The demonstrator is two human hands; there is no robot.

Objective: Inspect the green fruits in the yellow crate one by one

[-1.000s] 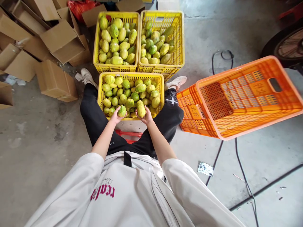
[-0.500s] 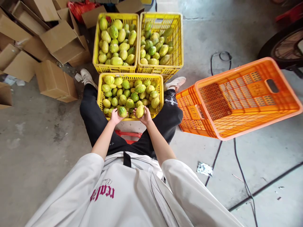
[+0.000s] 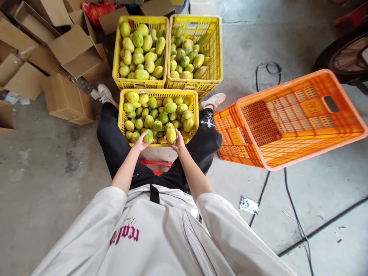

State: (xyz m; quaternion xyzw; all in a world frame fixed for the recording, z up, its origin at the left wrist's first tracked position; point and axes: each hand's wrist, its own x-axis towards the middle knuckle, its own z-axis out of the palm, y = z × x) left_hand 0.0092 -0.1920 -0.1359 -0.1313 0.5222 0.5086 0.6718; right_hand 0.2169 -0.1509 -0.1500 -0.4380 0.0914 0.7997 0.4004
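In the head view, my left hand (image 3: 140, 142) is closed around a green-and-yellow papaya (image 3: 148, 136) at the near edge of a yellow plastic crate (image 3: 196, 111). My right hand (image 3: 178, 142) grips a yellower papaya (image 3: 170, 133), held upright beside the first with a gap between them. Both fruits are over the crate's near side. Beneath and beyond them, many green and yellow papayas (image 3: 157, 125) fill the crate, which stands between my legs. My fingers are partly hidden by the fruits.
Two more yellow crates, a left one (image 3: 115, 69) and a right one (image 3: 220, 57), hold papayas just beyond. An orange crate (image 3: 304, 142) tilts at my right. Cardboard boxes (image 3: 69, 97) pile up at the left. Black cables (image 3: 293, 207) cross the floor; a wheel (image 3: 342, 57) stands far right.
The papaya in my right hand has turned to a more upright angle and risen slightly. The one in my left hand has shifted a little, staying in its grip.
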